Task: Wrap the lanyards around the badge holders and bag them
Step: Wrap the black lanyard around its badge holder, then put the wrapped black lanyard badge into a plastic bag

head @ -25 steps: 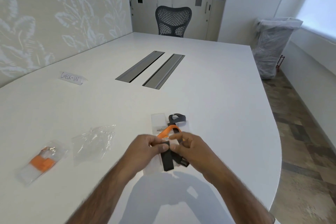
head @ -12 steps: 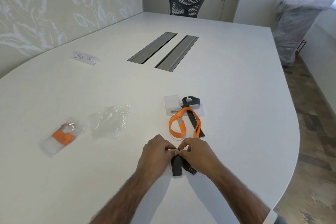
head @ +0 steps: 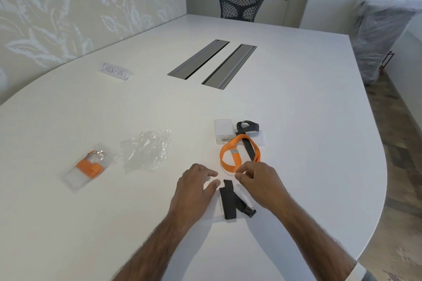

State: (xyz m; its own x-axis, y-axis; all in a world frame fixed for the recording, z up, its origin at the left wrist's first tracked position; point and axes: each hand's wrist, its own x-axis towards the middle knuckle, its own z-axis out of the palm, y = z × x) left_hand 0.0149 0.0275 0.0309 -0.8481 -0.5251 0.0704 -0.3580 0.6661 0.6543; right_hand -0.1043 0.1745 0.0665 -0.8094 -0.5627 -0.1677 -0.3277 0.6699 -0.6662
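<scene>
- The left hand (head: 196, 189) is palm-down, low on the surface (head: 296, 143). Its fingers are relaxed and slightly spread, and the thumb tip is just beside the top corner of the black bundle (head: 229, 201). It holds nothing.
- The right hand (head: 262, 183) is on the bundle's other side, with the fingers curled in. Thumb and forefinger are close together at the near edge of the orange lanyard (head: 239, 154); I cannot tell whether they pinch the strap.
- The bundle, a black lanyard wound on a clear holder, lies flat between the hands. Its metal clip (head: 250, 211) sticks out at the near right.
- It should handle as light, flat webbing over thin, bendy plastic. Nothing locks the wrap, so it will likely spring loose. Grip across the wound bands, thumb on top and fingers under, not by the clip.
- The orange lanyard is limp and lies in an open loop. It probably winds best under slight tension.
- Behind it lie a second black lanyard (head: 247, 126) and clear holders (head: 222, 130).
- The empty bag (head: 146, 150), well to the left, is thin crinkled film. One hand will likely have to spread its mouth.
- Further left lies a bagged orange set (head: 89, 166).
</scene>
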